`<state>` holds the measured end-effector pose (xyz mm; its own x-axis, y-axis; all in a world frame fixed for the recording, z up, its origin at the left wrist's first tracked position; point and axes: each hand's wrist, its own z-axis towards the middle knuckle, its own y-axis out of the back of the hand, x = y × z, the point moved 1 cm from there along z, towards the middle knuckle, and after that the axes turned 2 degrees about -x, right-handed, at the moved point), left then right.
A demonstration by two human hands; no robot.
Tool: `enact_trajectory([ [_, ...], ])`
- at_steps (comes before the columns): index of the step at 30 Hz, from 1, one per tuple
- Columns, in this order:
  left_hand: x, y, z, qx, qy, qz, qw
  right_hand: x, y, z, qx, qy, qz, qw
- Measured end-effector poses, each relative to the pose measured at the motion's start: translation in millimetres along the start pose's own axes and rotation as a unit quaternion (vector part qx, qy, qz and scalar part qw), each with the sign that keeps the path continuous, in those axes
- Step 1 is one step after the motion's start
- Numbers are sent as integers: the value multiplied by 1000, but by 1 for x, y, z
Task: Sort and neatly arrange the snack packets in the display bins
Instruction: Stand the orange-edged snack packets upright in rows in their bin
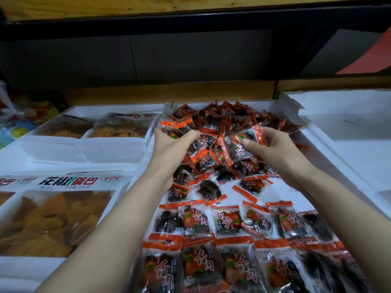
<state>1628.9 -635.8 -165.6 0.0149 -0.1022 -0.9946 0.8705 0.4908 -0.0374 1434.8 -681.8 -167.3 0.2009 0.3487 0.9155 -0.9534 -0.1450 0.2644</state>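
Snack packets (211, 127) lie in a loose heap in the far half of the middle bin (330, 153), a white foam box that sits on a shelf. Behind the bins runs a wooden ledge (169, 93), and over it a dark panel (169, 56) closes the back. A red sheet (372, 53) shows at the top right corner, and the light is rather dim.

Each small packet is transparent with orange-red ends and carries the characters 杏肉 in red and white. The big bags (57, 218) at my left have a white header with 花椒锅巴 in black and green; the smaller line under it I cannot read.

In the near half of the middle bin, the neat rows (230, 220) of the same packets lie flat side by side, mostly face up. The left bin (114, 142) holds the big bags of golden-brown crisp pieces, two near me and two more at the back. At the right stands another white bin (349, 132) with a ragged edge. At the far left some colourful packs (25, 117) are blurred.

My hands are apart over the heap. My left hand (169, 142) is curled around a handful of the snack packets. My right hand (273, 149) pinches a single packet (241, 144), thumb on top.
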Motion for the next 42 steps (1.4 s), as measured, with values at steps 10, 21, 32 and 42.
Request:
enact_trajectory([
  [10, -15, 4, -8, -19, -5, -6, 1000, -9, -73, -32, 154, -52, -39, 986],
  [21, -15, 3, -7, 1, 5, -17, 1000, -15, -116, -47, 214, -33, -77, 973],
  [32, -15, 4, -7, 9, -4, -29, 1000, -12, -124, -47, 191, -115, 13, 975],
  [42, -18, 5, -15, 31, 16, -18, 999, -1, -102, -41, 136, 112, -257, 950],
])
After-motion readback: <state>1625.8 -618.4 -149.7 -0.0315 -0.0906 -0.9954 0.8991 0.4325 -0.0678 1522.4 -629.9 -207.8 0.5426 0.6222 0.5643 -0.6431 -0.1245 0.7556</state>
